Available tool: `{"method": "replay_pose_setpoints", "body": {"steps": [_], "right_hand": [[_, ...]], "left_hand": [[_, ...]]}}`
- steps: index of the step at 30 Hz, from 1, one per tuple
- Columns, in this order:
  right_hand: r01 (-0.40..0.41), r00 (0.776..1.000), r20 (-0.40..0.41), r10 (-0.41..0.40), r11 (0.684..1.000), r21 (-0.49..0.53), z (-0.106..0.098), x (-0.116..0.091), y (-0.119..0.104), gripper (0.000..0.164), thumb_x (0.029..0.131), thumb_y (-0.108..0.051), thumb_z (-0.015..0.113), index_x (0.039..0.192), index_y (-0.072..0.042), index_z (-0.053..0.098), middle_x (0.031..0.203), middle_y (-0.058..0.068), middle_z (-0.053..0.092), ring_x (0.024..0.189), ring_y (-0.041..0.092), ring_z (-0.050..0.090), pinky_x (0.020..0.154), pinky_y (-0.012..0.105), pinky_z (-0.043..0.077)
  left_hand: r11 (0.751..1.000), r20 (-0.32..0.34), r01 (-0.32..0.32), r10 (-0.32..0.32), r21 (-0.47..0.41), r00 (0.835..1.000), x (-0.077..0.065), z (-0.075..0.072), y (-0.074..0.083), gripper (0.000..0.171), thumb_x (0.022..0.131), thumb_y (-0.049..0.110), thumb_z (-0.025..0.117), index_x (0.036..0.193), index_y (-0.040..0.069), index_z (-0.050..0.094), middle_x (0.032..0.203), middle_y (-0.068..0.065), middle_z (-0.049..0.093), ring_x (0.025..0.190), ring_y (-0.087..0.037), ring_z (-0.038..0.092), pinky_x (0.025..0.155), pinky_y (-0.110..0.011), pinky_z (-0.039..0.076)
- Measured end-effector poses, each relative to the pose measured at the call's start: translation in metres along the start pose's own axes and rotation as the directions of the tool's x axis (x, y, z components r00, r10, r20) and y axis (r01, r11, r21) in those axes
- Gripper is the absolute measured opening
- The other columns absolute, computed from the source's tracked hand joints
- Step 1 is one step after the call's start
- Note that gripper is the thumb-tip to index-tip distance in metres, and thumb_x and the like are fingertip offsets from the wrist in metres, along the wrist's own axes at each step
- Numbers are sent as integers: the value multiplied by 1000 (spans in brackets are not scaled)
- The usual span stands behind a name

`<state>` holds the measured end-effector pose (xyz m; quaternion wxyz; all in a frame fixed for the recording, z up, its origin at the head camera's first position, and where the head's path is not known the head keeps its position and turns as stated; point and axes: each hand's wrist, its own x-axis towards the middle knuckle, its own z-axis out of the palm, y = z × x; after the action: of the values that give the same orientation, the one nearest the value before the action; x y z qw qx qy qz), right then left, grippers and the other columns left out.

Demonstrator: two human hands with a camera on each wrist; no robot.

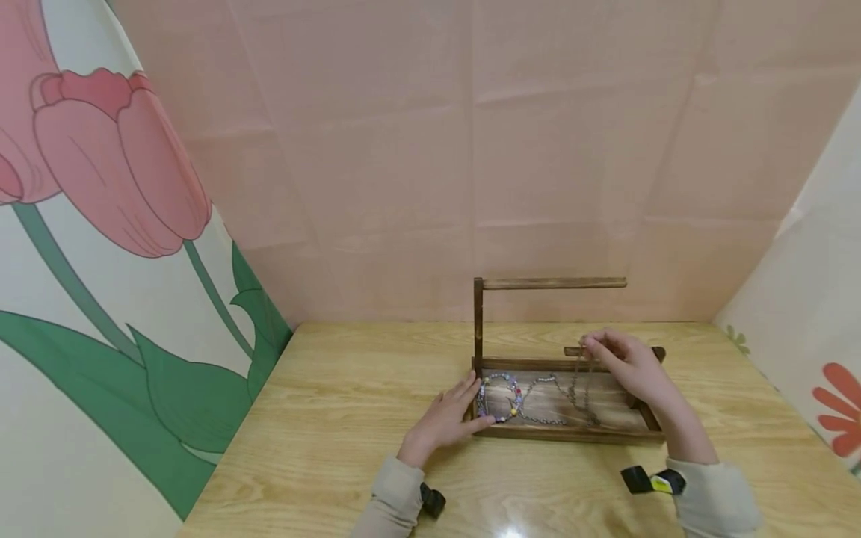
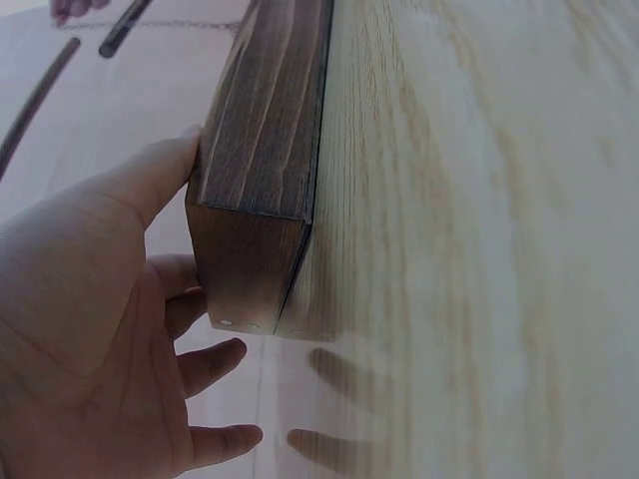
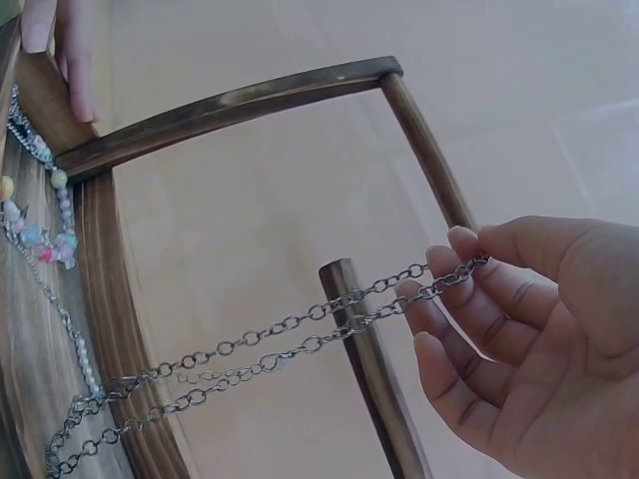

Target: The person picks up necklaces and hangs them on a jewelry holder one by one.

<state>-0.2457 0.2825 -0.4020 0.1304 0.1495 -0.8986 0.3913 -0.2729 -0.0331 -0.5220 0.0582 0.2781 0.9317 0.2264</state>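
Note:
A dark wooden tray (image 1: 572, 434) with low walls sits on the table. My left hand (image 1: 445, 418) rests against its left end, thumb at the front corner and the other fingers loosely extended, as the left wrist view (image 2: 100, 309) shows. My right hand (image 1: 635, 368) is raised over the right part of the tray. Its thumb and index finger pinch a silver chain necklace (image 3: 313, 344) at one point. The chain hangs in a doubled loop, its lower part inside the tray. A colourful beaded strand (image 1: 518, 396) lies at the tray's left, with a pale beaded chain (image 1: 541, 422) beside it.
From the tray's left rear rises a wooden post (image 1: 478, 321) with a horizontal bar (image 1: 554, 284). A shorter, lower bar (image 1: 572, 351) stands behind the right hand. The wood-grain table (image 1: 350, 418) meets a pink cloth backdrop (image 1: 377, 187).

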Motion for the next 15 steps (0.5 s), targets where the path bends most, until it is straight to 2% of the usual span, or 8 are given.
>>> {"method": "replay_pose_setpoints", "body": {"steps": [4,10,15], "right_hand": [[-13,1000,11,13,1000,6,-1,3,-5,29,99,-28,45,103,-5,61,88,9,65,80,13,60,65,20,47],[-21,1000,10,21,1000,1,-2,7,-9,30,99,-30,45,106,-5,62,89,8,65,82,6,60,70,21,51],[-13,1000,12,13,1000,7,-3,11,-12,32,99,-30,45,108,-4,61,90,7,65,81,8,61,71,23,53]], "left_hand": [[1000,0,-2,2,-3,1000,0,1,1,80,89,62,40,150,17,14,157,2,3,142,-26,17,112,-56,17],[1000,-1,-6,6,-8,1000,0,0,1,80,90,61,41,150,16,15,157,1,4,142,-27,17,112,-56,17],[1000,2,-7,7,-12,1000,0,0,1,79,90,61,41,150,17,15,157,2,3,142,-27,16,112,-56,16]]}}
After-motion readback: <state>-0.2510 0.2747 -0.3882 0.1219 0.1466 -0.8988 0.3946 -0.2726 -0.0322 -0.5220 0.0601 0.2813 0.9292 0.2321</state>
